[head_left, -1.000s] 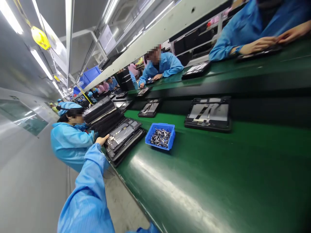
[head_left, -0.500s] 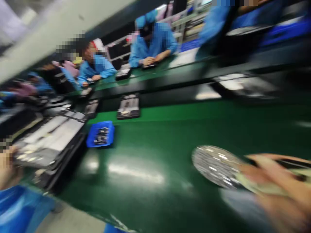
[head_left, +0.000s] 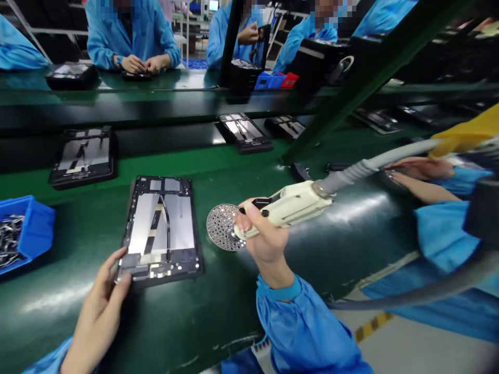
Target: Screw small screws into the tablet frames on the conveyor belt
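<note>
An opened tablet (head_left: 161, 228), its silver battery packs and dark flex cables exposed, lies face up on the green work surface in front of me. My left hand (head_left: 102, 301) grips its lower left corner, thumb on the near edge and fingers along the side. My right hand (head_left: 267, 236) is wrapped around the cream handle of a hot-air gun (head_left: 298, 202), with a thick grey hose at its far end. The gun's round perforated metal head (head_left: 223, 227) is beside the tablet, to its right, apart from it.
A blue bin (head_left: 39, 228) of small metal parts stands at left. Another opened tablet (head_left: 83, 156) rests farther back, with several more along the bench. A green post (head_left: 374, 72) slants across the right. Co-workers in blue sit opposite; a co-worker's hands (head_left: 423, 174) are at right.
The view has swung right and levelled. My left hand was at a stack of opened tablets on the left; now it holds one on the surface. My right hand still holds the hot-air gun.
</note>
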Demonstrator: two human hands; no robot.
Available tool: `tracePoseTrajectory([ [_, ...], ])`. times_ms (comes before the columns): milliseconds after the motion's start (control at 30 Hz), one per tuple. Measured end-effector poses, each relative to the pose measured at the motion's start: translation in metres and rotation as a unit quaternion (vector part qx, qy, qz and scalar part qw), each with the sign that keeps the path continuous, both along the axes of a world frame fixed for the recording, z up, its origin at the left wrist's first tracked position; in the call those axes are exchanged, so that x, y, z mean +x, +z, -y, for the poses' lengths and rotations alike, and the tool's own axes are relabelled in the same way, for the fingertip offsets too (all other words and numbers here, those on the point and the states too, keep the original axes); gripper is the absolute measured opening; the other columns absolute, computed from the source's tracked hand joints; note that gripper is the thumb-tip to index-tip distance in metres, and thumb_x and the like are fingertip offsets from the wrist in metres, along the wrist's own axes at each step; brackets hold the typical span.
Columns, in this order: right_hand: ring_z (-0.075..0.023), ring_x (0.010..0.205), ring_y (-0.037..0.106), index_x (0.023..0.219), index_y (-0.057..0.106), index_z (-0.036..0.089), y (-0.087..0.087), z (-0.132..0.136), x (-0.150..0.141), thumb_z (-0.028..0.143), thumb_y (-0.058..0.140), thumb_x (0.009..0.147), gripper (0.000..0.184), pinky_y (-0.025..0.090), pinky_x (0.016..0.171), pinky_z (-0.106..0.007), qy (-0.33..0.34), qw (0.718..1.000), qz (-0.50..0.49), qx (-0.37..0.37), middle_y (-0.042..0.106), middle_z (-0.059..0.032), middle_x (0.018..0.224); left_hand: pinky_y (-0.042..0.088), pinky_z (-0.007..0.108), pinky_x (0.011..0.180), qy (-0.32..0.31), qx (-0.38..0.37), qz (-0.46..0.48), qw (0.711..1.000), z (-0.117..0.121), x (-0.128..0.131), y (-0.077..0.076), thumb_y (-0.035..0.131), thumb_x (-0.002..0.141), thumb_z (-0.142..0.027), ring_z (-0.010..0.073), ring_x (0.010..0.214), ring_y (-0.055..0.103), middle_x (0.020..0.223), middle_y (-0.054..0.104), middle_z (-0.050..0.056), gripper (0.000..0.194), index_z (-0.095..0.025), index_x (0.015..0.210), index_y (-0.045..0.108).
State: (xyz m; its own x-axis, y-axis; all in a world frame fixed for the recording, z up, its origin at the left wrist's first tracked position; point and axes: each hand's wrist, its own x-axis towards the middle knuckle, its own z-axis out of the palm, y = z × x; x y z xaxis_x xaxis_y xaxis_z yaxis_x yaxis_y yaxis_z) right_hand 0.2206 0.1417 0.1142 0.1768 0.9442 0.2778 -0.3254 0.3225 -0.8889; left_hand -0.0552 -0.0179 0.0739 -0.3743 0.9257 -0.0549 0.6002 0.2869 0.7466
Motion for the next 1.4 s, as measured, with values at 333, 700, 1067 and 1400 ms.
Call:
tracePoseTrajectory([
  [333, -0.0120, 0.044, 0.051, 0.071, 0.066, 0.023, -0.007, -0.002, -0.007, 0.040, 0.080, 0.081, 0.025, 0.049, 0.053, -0.033, 0.007, 0.999, 0.045, -0.023, 0.049, 0.0070, 0.050, 0.052, 0.042, 0.082, -0.313, 0.187, -0.358, 0.860, -0.016, 0.021, 0.022, 0.050, 0.106, -0.045, 0.0298, 0.098, 0.064, 0.111, 0.067, 0.013, 0.035, -0.016, 0.119, 0.063],
  [700, -0.0127, 0.043, 0.051, 0.076, 0.066, 0.023, -0.011, -0.001, -0.009, 0.042, 0.078, 0.083, 0.024, 0.049, 0.052, -0.033, -0.001, 0.995, 0.097, -0.025, 0.045, 0.0086, 0.048, 0.042, 0.037, 0.072, -0.334, 0.164, -0.326, 0.869, -0.024, 0.037, 0.023, 0.051, 0.103, -0.023, 0.0248, 0.079, 0.055, 0.089, 0.061, 0.008, 0.015, -0.012, 0.100, 0.061],
  [1067, -0.0122, 0.046, 0.051, 0.072, 0.058, 0.022, -0.010, 0.002, -0.022, 0.036, 0.080, 0.085, 0.029, 0.049, 0.052, -0.033, -0.024, 0.986, 0.165, -0.008, 0.055, 0.0056, 0.057, 0.042, 0.037, 0.065, -0.333, 0.166, -0.345, 0.861, -0.021, 0.041, 0.033, 0.040, 0.108, -0.023, 0.0242, 0.072, 0.057, 0.080, 0.062, 0.007, 0.030, -0.014, 0.091, 0.063],
  [1400, -0.0119, 0.043, 0.050, 0.066, 0.057, 0.022, -0.002, 0.002, -0.024, 0.037, 0.081, 0.081, 0.032, 0.046, 0.050, -0.031, -0.027, 0.991, 0.123, -0.041, 0.048, 0.0076, 0.049, 0.048, 0.038, 0.075, -0.206, 0.160, -0.315, 0.912, -0.033, -0.036, 0.042, 0.045, 0.107, -0.053, 0.0241, 0.083, 0.062, 0.093, 0.069, 0.006, 0.040, -0.019, 0.106, 0.067],
])
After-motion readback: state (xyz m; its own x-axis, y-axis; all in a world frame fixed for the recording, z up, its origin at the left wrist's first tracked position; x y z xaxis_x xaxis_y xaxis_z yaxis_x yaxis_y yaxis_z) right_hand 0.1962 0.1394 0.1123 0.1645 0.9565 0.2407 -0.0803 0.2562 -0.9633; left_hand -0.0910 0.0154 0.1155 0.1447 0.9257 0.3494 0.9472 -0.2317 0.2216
